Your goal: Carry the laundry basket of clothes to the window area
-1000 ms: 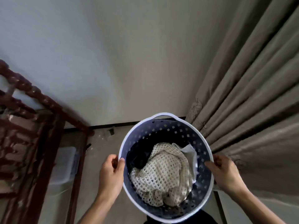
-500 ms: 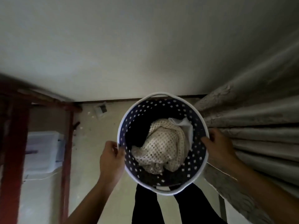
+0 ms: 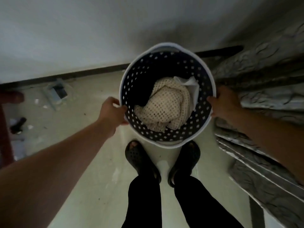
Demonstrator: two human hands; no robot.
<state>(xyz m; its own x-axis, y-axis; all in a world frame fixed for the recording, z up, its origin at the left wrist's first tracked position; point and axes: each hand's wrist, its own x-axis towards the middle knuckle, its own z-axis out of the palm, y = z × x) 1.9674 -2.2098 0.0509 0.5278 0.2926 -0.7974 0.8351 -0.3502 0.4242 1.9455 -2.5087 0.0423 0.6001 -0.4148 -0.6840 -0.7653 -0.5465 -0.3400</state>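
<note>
Pale wall (image 3: 82, 38) beyond the laundry basket (image 3: 131, 83), with a dark baseboard (image 3: 82, 74) along its foot. Glossy cream floor (image 3: 92, 162) beneath and left of the basket, scattered with small scraps and a metal floor box (image 3: 57, 92) well to the left. Heavy grey curtain (image 3: 263, 89) in deep folds just right of the basket, likely marking the window area. Red wooden furniture (image 3: 5, 129) at the far left edge, well apart from the basket.

Round, dark and perforated with a white rim, upright, low in front of two dark sandals (image 3: 139, 158); cannot tell whether touching the floor. Inside the basket: a cream mesh garment (image 3: 164, 106) on top, a white cloth (image 3: 190, 83) toward its far right, dark clothing (image 3: 143, 89) toward its left.

Left hand (image 3: 113, 112) curled over the basket's left rim, thumb inside, fingers outside. Right hand (image 3: 225, 104) clasped on the opposite rim, close to the curtain.

Appears to be the setting-down stage. To do it well: lower both sides evenly, hold the rim level so nothing spills, stay clear of the toes and the curtain folds, and let go only once the base sits flat.
</note>
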